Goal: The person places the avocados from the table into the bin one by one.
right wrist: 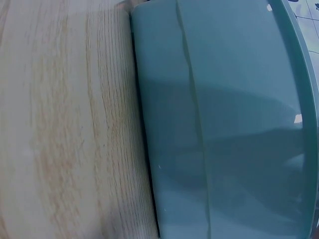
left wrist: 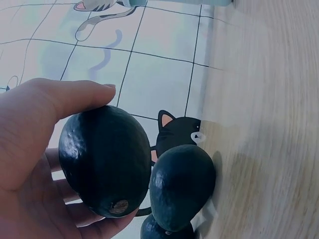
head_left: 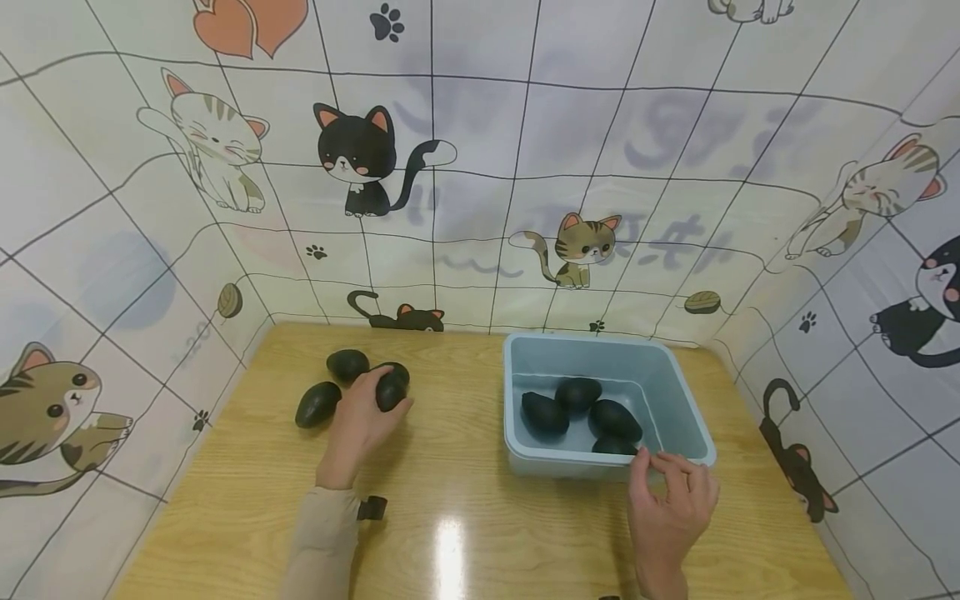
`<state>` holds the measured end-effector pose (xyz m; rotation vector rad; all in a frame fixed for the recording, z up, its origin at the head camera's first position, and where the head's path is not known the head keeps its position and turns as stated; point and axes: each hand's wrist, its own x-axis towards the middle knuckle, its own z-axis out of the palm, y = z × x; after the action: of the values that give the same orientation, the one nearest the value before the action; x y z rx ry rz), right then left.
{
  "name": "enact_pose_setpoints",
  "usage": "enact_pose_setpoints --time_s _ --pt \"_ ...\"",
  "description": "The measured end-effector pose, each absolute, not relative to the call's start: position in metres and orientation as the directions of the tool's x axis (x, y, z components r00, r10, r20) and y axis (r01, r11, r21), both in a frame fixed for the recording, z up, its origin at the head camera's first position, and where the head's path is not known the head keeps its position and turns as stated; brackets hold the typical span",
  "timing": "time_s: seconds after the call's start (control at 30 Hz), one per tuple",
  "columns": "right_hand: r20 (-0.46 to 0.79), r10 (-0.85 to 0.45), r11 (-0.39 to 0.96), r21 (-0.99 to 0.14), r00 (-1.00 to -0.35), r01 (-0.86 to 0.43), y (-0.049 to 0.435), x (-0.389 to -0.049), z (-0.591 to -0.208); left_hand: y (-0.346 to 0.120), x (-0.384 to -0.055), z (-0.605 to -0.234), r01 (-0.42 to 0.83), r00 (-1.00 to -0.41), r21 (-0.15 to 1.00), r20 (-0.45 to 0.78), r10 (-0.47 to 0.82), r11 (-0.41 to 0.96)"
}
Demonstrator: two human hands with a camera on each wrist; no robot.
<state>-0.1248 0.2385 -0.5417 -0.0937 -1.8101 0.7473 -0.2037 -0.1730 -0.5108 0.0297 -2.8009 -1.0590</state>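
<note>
My left hand (head_left: 362, 425) grips a dark avocado (head_left: 391, 390) at the left of the table; the left wrist view shows the thumb over one side of this avocado (left wrist: 107, 162) and fingers beneath it. Just behind is another avocado (head_left: 401, 369), partly hidden. Two more avocados, one at the back (head_left: 347, 365) and one nearer (head_left: 318, 404), lie left of that hand. My right hand (head_left: 670, 512) holds the near rim of a light blue plastic bin (head_left: 570, 463) by its right corner. Several avocados (head_left: 545, 414) lie inside, one partly hidden by the near wall.
The wooden table (head_left: 450, 500) meets a cloth wall (head_left: 480, 192) printed with cats at the back, and similar cloth rises on both sides. In the right wrist view, the bin's outer wall (right wrist: 244, 119) stands on the tabletop (right wrist: 65, 124).
</note>
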Motion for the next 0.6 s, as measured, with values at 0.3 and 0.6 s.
enact_pose_setpoints --time_s 0.3,0.6 --pt "0.826 0.415 0.796 -0.532 -0.382 -0.288 0.2392 -0.1244 -0.5422 -0.1665 -0.2026 -0.5048 0.053 -0.987 0.665 0.147 -0.060 0.745" --pt "0.810 0.416 0.794 -0.545 -0.413 -0.270 0.2389 -0.1234 -0.5410 -0.1637 -0.2012 -0.5014 0.064 -0.986 0.660 0.156 -0.054 0.749"
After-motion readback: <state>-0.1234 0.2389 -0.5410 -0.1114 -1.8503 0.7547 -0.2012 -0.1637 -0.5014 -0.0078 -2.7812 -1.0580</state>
